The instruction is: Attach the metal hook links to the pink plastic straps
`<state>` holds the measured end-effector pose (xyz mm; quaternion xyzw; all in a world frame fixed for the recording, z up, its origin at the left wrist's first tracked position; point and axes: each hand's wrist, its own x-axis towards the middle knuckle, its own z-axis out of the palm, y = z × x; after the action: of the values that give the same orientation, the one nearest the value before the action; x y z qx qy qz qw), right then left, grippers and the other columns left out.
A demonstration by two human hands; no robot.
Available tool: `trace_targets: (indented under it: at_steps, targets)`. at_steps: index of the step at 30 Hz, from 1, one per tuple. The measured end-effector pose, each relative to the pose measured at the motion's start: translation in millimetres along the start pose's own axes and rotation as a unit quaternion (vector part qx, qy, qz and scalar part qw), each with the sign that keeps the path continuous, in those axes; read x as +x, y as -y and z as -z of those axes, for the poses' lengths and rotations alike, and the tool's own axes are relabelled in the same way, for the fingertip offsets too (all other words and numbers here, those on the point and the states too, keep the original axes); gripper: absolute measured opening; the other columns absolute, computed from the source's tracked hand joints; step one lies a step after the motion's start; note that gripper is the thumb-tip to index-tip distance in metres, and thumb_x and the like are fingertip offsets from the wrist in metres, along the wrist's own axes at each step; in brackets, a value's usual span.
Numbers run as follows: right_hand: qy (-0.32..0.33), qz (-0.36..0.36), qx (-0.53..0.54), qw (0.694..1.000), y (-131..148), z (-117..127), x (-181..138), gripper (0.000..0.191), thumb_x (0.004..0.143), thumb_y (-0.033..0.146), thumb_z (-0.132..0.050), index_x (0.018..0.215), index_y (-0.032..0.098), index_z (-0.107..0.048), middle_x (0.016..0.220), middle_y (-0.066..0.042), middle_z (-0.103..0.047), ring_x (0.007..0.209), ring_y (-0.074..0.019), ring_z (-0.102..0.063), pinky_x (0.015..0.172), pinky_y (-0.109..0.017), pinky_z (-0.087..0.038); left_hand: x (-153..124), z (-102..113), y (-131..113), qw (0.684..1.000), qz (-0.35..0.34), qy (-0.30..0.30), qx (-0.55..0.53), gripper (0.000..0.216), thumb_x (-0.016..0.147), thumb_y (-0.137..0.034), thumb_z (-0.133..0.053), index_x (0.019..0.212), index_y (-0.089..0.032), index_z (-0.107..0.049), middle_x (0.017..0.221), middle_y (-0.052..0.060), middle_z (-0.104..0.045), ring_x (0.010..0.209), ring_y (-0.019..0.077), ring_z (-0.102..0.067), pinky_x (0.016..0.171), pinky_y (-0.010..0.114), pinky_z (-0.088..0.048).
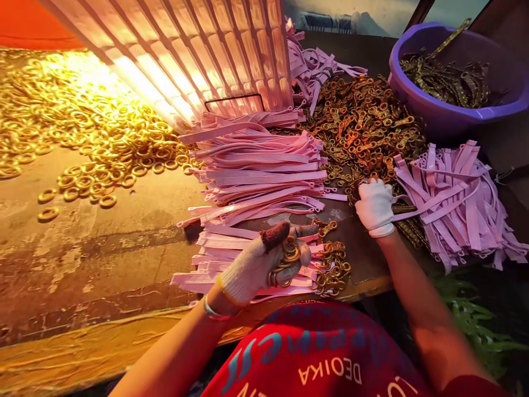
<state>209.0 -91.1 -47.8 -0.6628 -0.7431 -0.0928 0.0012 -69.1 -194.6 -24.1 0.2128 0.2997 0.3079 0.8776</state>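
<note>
My left grip [264, 262] was curled around several gold rings [291, 251], above the nearer pink straps [264, 176]. My right grip [375, 205] was bunched beside the clasp heap [363, 127]; I could not tell whether it pinched anything. A ring, loosely cradled, could have slipped among the straps; a careless forearm could have skewed their rows. The straps lay before me on the counter [136, 259], long axes roughly left to right, the nearest row's right ends towards the loose-looking clasps [333, 253].
</note>
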Motion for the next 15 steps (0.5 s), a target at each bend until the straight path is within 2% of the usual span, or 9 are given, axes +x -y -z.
trace_targets:
  at_steps: [3,5,6,8,10,13,15]
  targets:
    - [-0.071,-0.001,0.122,0.990,2,3,-18,0.018,0.079,0.006,-0.058,0.093,0.011,-0.068,0.107,-0.022,-0.070,0.104,-0.0353,-0.063,0.091,-0.048,-0.049,4,5,2,0.999,0.025,0.022,0.014,0.063,0.091,-0.039,-0.067,0.147,-0.015,-0.052,0.081,0.005,-0.066,0.041,0.0041,-0.039,0.037,0.017,-0.030]
    - [-0.088,0.043,0.288,0.953,13,13,-36,0.020,0.088,0.012,-0.055,0.103,0.015,-0.068,0.104,-0.016,-0.073,0.100,-0.0294,-0.067,0.092,-0.043,-0.053,4,4,2,0.998,0.041,0.025,0.043,0.064,0.087,-0.032,-0.071,0.147,-0.017,-0.052,0.079,0.002,-0.064,0.042,0.0033,-0.037,0.038,0.016,-0.029]
    - [-0.072,0.076,0.378,0.920,21,19,-46,0.020,0.093,0.016,-0.054,0.108,0.018,-0.067,0.103,-0.012,-0.074,0.096,-0.0256,-0.069,0.090,-0.039,-0.054,5,3,2,0.997,0.047,0.023,0.059,0.063,0.088,-0.032,-0.070,0.147,-0.018,-0.052,0.077,0.001,-0.063,0.042,0.0034,-0.036,0.038,0.016,-0.028]
    - [0.000,0.129,0.525,0.841,42,30,-63,0.019,0.098,0.023,-0.056,0.114,0.021,-0.067,0.104,-0.007,-0.075,0.093,-0.0201,-0.070,0.087,-0.033,-0.056,7,-2,4,0.995,0.053,0.010,0.089,0.056,0.089,-0.033,-0.069,0.141,-0.020,-0.056,0.075,0.000,-0.061,0.042,0.0039,-0.036,0.039,0.017,-0.027]
    - [0.077,0.140,0.613,0.774,63,39,-76,0.023,0.098,0.028,-0.061,0.119,0.021,-0.066,0.108,-0.006,-0.075,0.096,-0.0184,-0.071,0.088,-0.031,-0.056,10,-7,8,0.992,0.048,-0.006,0.113,0.046,0.087,-0.033,-0.071,0.130,-0.021,-0.062,0.073,-0.001,-0.061,0.044,0.0045,-0.037,0.040,0.017,-0.028]
    - [0.163,0.120,0.680,0.705,83,44,-85,0.028,0.096,0.034,-0.067,0.120,0.021,-0.067,0.108,-0.005,-0.075,0.100,-0.0185,-0.070,0.094,-0.032,-0.054,10,-12,12,0.990,0.041,-0.013,0.134,0.030,0.082,-0.035,-0.076,0.106,-0.019,-0.068,0.070,-0.001,-0.060,0.047,0.0063,-0.042,0.043,0.019,-0.032]
    - [0.183,0.083,0.712,0.673,86,45,-86,0.029,0.093,0.038,-0.071,0.117,0.021,-0.069,0.107,-0.005,-0.075,0.098,-0.0177,-0.070,0.093,-0.031,-0.055,6,-14,11,0.987,0.052,-0.016,0.148,0.026,0.082,-0.038,-0.076,0.094,-0.017,-0.066,0.069,0.000,-0.059,0.047,0.0066,-0.043,0.043,0.019,-0.032]
